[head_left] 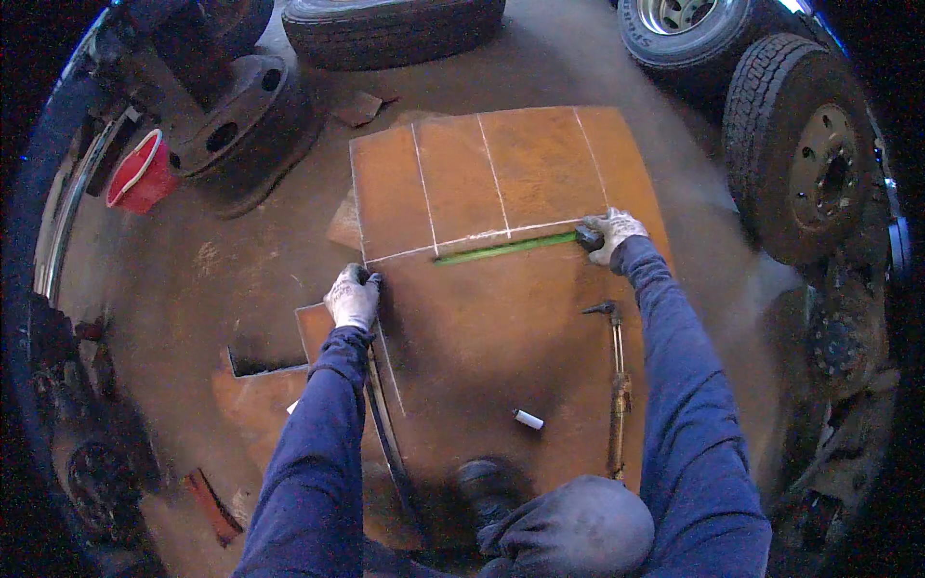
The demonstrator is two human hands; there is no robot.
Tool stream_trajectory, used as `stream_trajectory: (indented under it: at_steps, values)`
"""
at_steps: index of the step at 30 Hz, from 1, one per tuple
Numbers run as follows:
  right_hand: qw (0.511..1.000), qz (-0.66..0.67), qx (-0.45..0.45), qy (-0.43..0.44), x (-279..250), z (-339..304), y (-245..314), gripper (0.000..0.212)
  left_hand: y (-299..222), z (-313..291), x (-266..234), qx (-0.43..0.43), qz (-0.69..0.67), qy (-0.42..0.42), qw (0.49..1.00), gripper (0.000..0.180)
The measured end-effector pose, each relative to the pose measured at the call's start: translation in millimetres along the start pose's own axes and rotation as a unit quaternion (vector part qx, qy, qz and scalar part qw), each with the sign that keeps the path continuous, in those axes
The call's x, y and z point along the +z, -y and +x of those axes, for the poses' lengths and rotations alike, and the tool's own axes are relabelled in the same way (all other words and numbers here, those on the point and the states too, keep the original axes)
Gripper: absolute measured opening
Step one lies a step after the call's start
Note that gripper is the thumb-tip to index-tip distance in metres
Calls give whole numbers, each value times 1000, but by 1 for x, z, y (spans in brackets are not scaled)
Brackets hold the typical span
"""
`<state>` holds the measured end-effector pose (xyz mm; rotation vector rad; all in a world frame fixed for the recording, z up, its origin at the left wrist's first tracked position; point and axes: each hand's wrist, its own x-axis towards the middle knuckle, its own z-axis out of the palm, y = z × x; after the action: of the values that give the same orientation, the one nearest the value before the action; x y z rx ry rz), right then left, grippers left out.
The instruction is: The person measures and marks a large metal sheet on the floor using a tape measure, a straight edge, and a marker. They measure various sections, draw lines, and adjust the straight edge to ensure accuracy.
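A rusty steel plate (453, 337) lies before me, crossed by several white chalk lines. At its right side my right hand (614, 234), in a pale work glove, is closed round the black case of a tape measure (587, 237). The green blade stretches left along the long cross line. My left hand (354, 297), gloved too, has its fingers curled at the plate's left edge. A long dark metal bar (387, 438) runs from under that wrist toward me; whether the fingers grip it is hidden. A cutting torch (619, 390) and a small white cylinder (528, 419) rest on the plate.
Tyred wheels (795, 144) stand at the far right, and a tyre (395, 31) lies at the back. A red bucket (143, 175) sits beside a bare wheel rim (236, 130). Left of the plate are steel offcuts (255, 400) and a red metal piece (214, 506). My knee (578, 530) is near.
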<state>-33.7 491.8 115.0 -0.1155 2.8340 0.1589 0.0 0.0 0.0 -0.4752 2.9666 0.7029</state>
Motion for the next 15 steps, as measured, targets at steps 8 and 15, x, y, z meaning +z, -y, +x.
stream_trajectory:
  at_steps: [8, 15]
  values:
    - [998, 45, -31, -1, 27, -7, 20, 62, -120, -62, 15, 360, -217, 68, 905, 53]
    - [955, 204, -216, 30, 36, -99, 143, 47, -109, -158, 49, 165, -347, 245, 890, 47]
